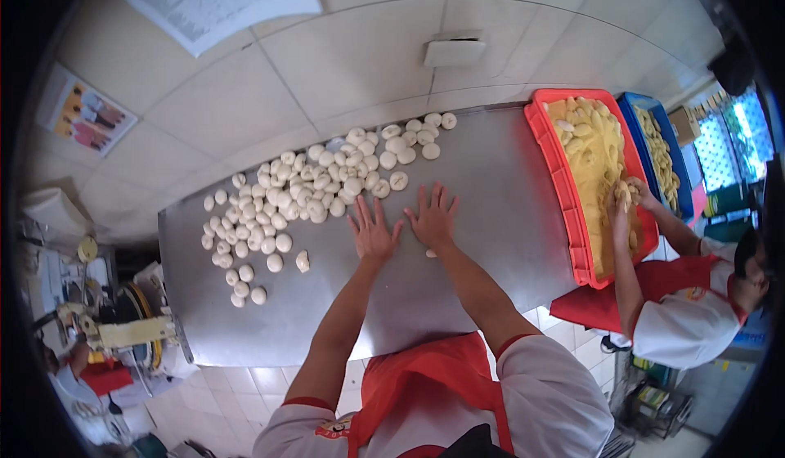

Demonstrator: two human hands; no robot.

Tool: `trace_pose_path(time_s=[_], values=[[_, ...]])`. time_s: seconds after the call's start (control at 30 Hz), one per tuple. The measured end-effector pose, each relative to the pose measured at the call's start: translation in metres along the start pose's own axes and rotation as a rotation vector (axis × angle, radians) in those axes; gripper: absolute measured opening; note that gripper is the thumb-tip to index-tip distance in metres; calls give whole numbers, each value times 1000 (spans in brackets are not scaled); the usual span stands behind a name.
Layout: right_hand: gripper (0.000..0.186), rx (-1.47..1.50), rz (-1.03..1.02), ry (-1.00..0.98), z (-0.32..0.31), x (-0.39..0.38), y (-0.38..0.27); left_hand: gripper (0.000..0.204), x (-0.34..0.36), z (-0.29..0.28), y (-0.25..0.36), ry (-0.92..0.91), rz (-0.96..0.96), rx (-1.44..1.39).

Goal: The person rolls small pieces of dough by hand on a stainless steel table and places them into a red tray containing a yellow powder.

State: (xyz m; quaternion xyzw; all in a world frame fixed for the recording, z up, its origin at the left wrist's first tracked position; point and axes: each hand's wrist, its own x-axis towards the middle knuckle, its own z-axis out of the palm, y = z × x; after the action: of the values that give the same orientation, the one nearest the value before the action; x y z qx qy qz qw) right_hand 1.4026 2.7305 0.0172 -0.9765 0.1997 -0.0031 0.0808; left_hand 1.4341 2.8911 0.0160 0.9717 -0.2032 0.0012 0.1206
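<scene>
Both my arms reach over a steel table, with my hands side by side in its middle. My left hand is palm down with its fingers spread, close to the right part of a heap of round white dough balls. To its right, my right hand is also palm down, fingers apart. Whether dough lies under either palm is hidden. A small bit of dough shows beside my right wrist. One irregular dough piece lies apart, left of my left hand.
A red crate holding yellow powder and dough pieces stands at the table's right end. Beyond it is a blue crate of dough pieces. A co-worker's hands hold dough over the red crate. A tiled wall backs the table.
</scene>
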Motion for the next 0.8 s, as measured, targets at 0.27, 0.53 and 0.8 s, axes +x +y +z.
trace_pose_path(time_s=[0.27,0.53,0.8], values=[[70,111,-3,-97,8,-158,41,73,-131,-1,-8,-188,137,-295],[61,1661,774,-206,41,-264,150,65,-170,-10,111,-505,289,-1157],[93,2967,-12,602,-154,-144,200,78,32,-9,105,-96,272,-282]])
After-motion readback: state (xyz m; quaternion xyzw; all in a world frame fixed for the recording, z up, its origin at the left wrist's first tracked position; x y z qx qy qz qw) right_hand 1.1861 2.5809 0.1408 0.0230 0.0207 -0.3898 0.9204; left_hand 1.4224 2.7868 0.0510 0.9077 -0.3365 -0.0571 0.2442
